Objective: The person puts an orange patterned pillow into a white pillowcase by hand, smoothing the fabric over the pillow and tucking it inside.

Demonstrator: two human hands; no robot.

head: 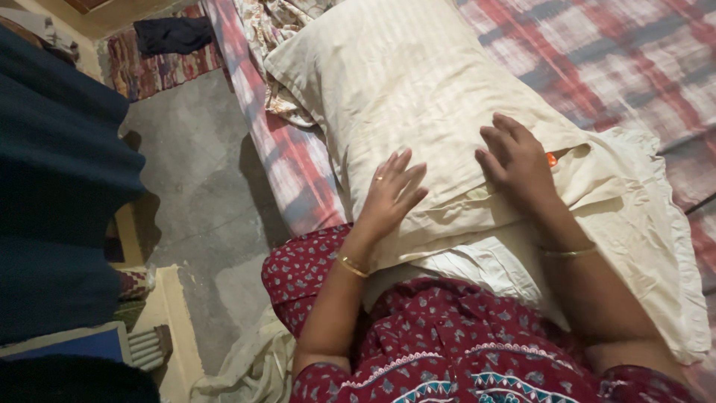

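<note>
Lying lengthwise on the bed (641,67), the cream pillow (418,97) is pressed at its near end by both hands. Left hand (391,195) is laid flat, fingers spread apart, nothing clasped. Right hand (518,163) is set palm-down over the open edge of the pillowcase (634,224), fingers loosely splayed, grip closed on nothing. Both forearms are extended forward from the maroon garment (447,336).

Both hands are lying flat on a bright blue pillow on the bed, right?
Not quite. The head view shows the left hand and the right hand lying flat on a cream pillow, not a bright blue one. It does rest on the bed.
</note>
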